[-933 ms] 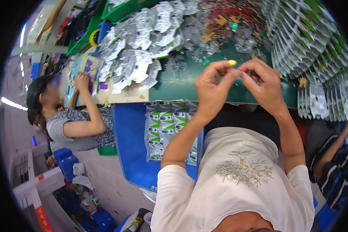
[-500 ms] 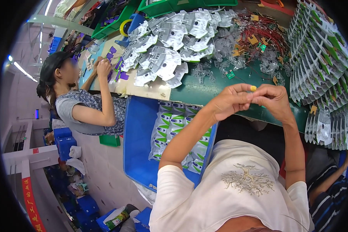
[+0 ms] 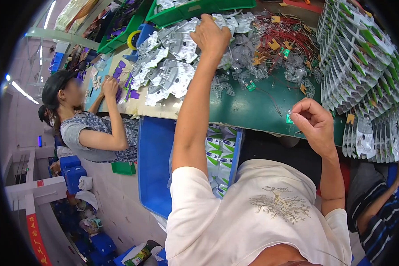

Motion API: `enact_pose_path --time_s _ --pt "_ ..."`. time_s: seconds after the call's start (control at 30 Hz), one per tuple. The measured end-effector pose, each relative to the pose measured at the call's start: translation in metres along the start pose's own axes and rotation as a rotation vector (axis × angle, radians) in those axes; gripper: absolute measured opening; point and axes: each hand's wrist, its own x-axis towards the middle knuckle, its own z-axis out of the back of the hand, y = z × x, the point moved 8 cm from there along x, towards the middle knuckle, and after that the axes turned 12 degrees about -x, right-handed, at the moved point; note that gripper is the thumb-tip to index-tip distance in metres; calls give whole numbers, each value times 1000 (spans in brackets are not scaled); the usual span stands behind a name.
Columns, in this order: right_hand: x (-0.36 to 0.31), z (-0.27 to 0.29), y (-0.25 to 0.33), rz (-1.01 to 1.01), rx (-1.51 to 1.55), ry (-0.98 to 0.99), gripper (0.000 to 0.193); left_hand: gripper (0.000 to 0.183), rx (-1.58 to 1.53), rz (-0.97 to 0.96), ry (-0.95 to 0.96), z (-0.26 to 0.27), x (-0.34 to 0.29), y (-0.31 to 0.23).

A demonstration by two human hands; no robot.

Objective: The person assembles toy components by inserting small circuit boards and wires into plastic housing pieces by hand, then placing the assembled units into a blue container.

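Note:
My left hand (image 3: 211, 38) reaches out over the far part of a pile of silver plastic housings (image 3: 176, 76), back of the hand up. Its thumb stands apart from the fingers, whose tips are partly hidden; nothing shows in the hand. Near the table's front edge, my right hand (image 3: 314, 123) pinches a small green circuit board (image 3: 289, 119) between thumb and fingers. Right of the housings lie loose clear plastic pieces (image 3: 292, 68) and a tangle of red wires (image 3: 292, 37) with small yellow-orange pieces (image 3: 274, 44). Another green board (image 3: 251, 86) rests on the green tabletop (image 3: 261, 108).
Tall stacks of silver-and-green housings (image 3: 359, 66) stand at the right. A green bin (image 3: 199, 9) is at the back. Below the table edge sits a blue crate (image 3: 155, 168) with packed white-and-green items (image 3: 221, 153). A co-worker (image 3: 97, 124) works at the left; another person's arm (image 3: 381, 199) shows at right.
Both hands were together, with a small yellow piece at the fingertips. My left hand has moved far left and forward to the housings; my right hand has lowered slightly, a green board now showing.

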Motion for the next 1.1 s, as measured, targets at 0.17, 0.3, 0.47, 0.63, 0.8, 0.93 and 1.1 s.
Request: enact_pose_path --time_s 0.17,0.3,0.47,0.63,0.8,0.93,1.1 --pt "-13 17 -10 -23 -76 -60 6 27 -133 -281 -172 44 -16 -31" --pt "-20 31 -28 -115 -157 -76 5 31 -144 -528 2 78 -111 -91" --pt "-19 9 -38 -56 -316 -19 6 32 -283 -632 373 80 -251 -99" --pt "-4 -46 -30 280 -611 36 9 42 -258 -468 387 60 -283 -72" --pt "7 -85 -32 458 -944 72 13 43 -339 -417 428 52 -282 -59" --pt "2 -95 -39 498 -1053 212 17 33 -555 -360 543 58 -260 -60" --pt "1 -90 -36 446 -1012 243 17 24 -518 -98 282 25 -183 -4"
